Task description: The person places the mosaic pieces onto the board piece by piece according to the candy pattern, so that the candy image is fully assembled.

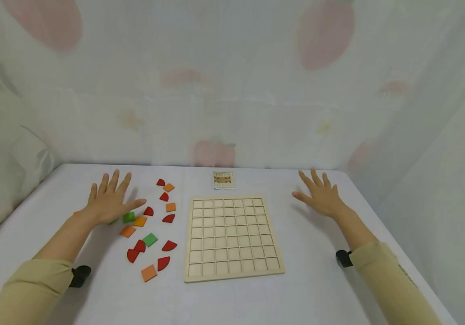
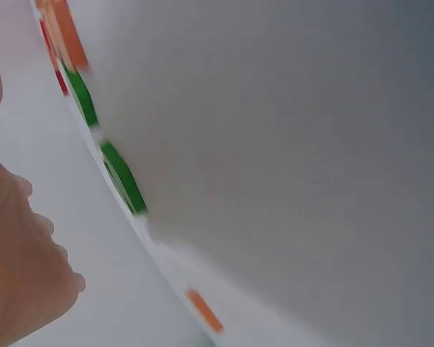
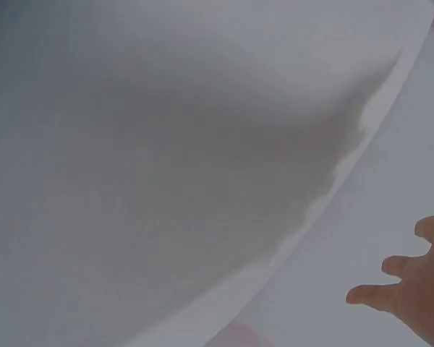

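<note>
Coloured wooden tiles (image 1: pixel 150 225) lie loose on the white bench (image 1: pixel 232 298) just beside the left hand (image 1: pixel 108 203), its grip spread flat, the right hand (image 1: pixel 322 195) likewise spread and empty; risk: a sweep could scatter them off the gridded wooden board (image 1: pixel 232 237).

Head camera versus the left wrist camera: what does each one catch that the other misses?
Only the head view shows the wooden grid board, the small pattern card, the right hand and both sleeves. Only the left wrist view gives a blurred close-up of the left hand's fingertips. Both show the left hand, open, beside green, orange and red pieces on the white table.
</note>
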